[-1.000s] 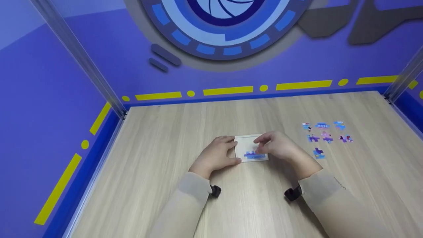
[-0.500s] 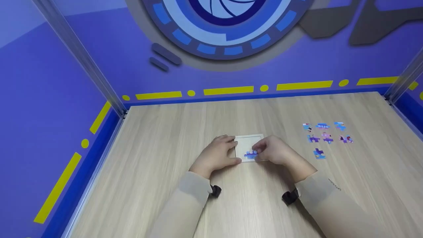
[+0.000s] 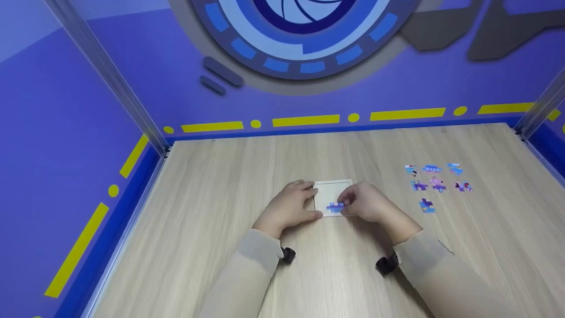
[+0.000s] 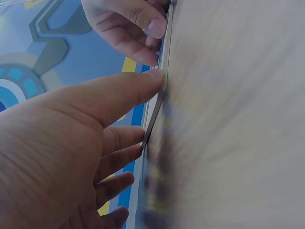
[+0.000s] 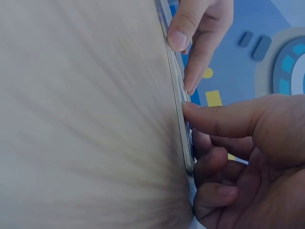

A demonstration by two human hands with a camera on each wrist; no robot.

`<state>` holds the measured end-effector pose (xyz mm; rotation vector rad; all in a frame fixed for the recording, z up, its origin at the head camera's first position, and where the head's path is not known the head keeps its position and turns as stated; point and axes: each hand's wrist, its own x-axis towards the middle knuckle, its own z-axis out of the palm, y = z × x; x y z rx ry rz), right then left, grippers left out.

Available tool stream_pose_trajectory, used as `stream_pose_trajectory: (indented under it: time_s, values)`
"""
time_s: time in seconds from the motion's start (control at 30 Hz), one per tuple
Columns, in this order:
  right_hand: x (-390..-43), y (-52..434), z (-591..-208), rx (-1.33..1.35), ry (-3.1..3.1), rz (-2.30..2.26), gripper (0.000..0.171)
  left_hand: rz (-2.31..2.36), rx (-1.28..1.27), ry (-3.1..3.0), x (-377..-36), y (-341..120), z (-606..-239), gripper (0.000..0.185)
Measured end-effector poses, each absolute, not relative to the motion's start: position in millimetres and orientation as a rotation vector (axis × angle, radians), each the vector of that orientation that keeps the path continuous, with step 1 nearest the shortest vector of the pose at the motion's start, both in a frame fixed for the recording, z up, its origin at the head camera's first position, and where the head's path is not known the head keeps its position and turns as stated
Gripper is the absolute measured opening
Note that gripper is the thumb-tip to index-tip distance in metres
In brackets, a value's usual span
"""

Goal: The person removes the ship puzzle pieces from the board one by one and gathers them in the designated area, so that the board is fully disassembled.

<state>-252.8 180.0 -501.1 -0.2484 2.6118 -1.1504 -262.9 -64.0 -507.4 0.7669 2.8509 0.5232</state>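
A small pale puzzle board with a raised rim lies flat on the table in the head view. Joined blue and purple puzzle pieces sit along its near edge. My left hand steadies the board's left side, thumb at the near corner and fairly straight fingers along the edge. Over the near right corner, my right hand has its thumb and curled fingertips on a puzzle piece, which the hand mostly hides. Both wrist views show the board edge-on, with the right thumb touching its rim.
To the right lie several loose puzzle pieces in loose rows, printed in blue, purple and pink. The wood-grain table meets a purple-blue panel wall at the back, with another panel on the left.
My right hand has come down and slightly nearer onto the right end of the placed pieces, covering it; it holds nearly still over the last half second. The left hand stays put.
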Motion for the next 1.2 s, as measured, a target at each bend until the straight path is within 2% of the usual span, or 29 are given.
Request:
stream_pose_trajectory:
  time_s: [0.27, 0.7, 1.2]
  values:
    - [-254.3, 181.4, -501.2, -0.329, 2.614, -1.200, 0.020, 0.547, 0.757, 2.842, -262.4, -64.0, -506.6, 0.075]
    - [-254.0, 184.2, -499.9, -0.239, 2.625, -1.176, 0.021, 0.549, 0.724, 2.832, -262.3, -63.0, -507.4, 0.075]
    - [-254.0, 183.4, -499.1, -0.338, 2.672, -1.122, 0.019, 0.526, 0.723, 2.835, -262.3, -63.1, -507.0, 0.076]
